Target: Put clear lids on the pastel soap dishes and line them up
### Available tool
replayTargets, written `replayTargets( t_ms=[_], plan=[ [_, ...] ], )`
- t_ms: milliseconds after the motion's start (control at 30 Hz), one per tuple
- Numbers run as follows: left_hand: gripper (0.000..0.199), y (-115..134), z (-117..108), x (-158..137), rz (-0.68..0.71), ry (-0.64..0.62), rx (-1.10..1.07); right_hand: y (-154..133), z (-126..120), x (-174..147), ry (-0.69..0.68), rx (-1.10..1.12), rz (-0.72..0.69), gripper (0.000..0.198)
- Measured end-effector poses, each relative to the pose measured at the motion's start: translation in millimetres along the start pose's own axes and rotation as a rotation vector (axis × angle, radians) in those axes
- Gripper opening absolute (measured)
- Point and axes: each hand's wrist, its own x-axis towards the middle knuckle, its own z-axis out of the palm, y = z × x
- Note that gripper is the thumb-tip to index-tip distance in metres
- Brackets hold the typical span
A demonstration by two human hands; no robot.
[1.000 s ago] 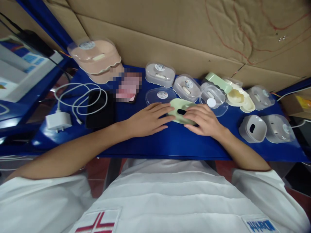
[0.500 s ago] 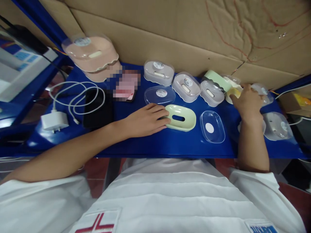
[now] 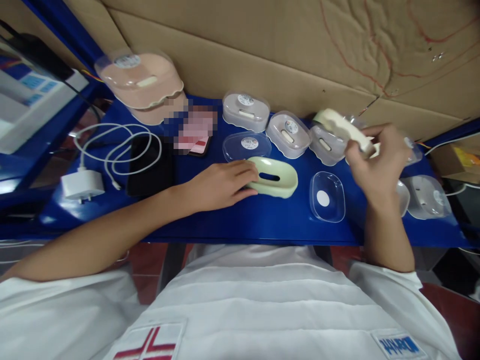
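Observation:
My left hand [image 3: 225, 185] grips the left end of a light green oval soap dish [image 3: 279, 188] with a slot in its floor; the dish tilts slightly on the blue table. Over at the right, my right hand [image 3: 382, 162] pinches a cream-coloured oval dish part [image 3: 343, 122] by one end and holds it tilted above the table. That part hides much of a green piece behind it. A clear lid [image 3: 327, 197] with a round white sticker lies between my hands. Another clear lid [image 3: 246, 147] lies just behind the green dish.
Lidded grey soap boxes [image 3: 245, 112] line the back by the cardboard wall [image 3: 232, 45]. Pink boxes [image 3: 142, 82] are stacked at the back left. Near them are a phone [image 3: 198, 145], a white charger [image 3: 82, 184] with its cable, and a black item [image 3: 150, 172]. Another lidded box [image 3: 427, 197] stands far right.
My right hand has picked up the cream dish part and drawn it up and towards me. My left hand has closed on the green dish, now tilted and shifted slightly left.

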Motion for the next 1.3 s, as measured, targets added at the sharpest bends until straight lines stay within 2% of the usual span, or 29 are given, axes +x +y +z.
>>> replayTargets(
  t_ms=[100, 167, 233, 333, 433, 567, 633, 733, 800, 867, 1033, 1300],
  plan=[
    [0.022, 1, -20, 1, -0.191, 0.174, -0.058, -30, -3, -16, -0.099, 0.025, -0.203, 0.013],
    [0.023, 3, -34, 3, -0.265, 0.282, -0.014, -45, -2, -24, -0.156, 0.026, -0.343, 0.011],
    [0.023, 5, -42, 3, -0.308, 0.338, 0.039, -57, 1, -31, -0.239, 0.061, -0.509, 0.01],
    [0.023, 7, -36, 3, -0.276, 0.303, 0.061, -72, 6, -39, -0.411, 0.133, -0.708, 0.008],
    [0.025, 6, -21, 3, -0.135, 0.19, 0.123, -82, 10, -45, -0.575, 0.22, -0.794, 0.017],
    [0.029, 7, -11, 3, 0.008, 0.105, 0.253, -88, 8, -49, -0.639, 0.336, -0.836, 0.048],
    [0.029, 9, -12, 2, 0.062, 0.076, 0.28, -86, 5, -50, -0.63, 0.344, -0.843, 0.043],
    [0.028, 14, -15, 1, 0.167, -0.019, 0.252, -81, 1, -48, -0.545, 0.345, -0.803, 0.029],
    [0.026, 18, -16, 0, 0.239, -0.07, 0.219, -79, 1, -47, -0.519, 0.327, -0.748, 0.038],
    [0.023, 22, -16, 0, 0.283, -0.1, 0.208, -78, 4, -46, -0.563, 0.302, -0.735, 0.049],
    [0.03, 30, -15, 0, 0.284, -0.184, 0.218, -82, 17, -50, -0.65, 0.348, -0.83, 0.042],
    [0.027, 25, -13, 1, 0.24, -0.244, 0.259, -85, 16, -51, -0.688, 0.322, -0.745, 0.045]
  ],
)
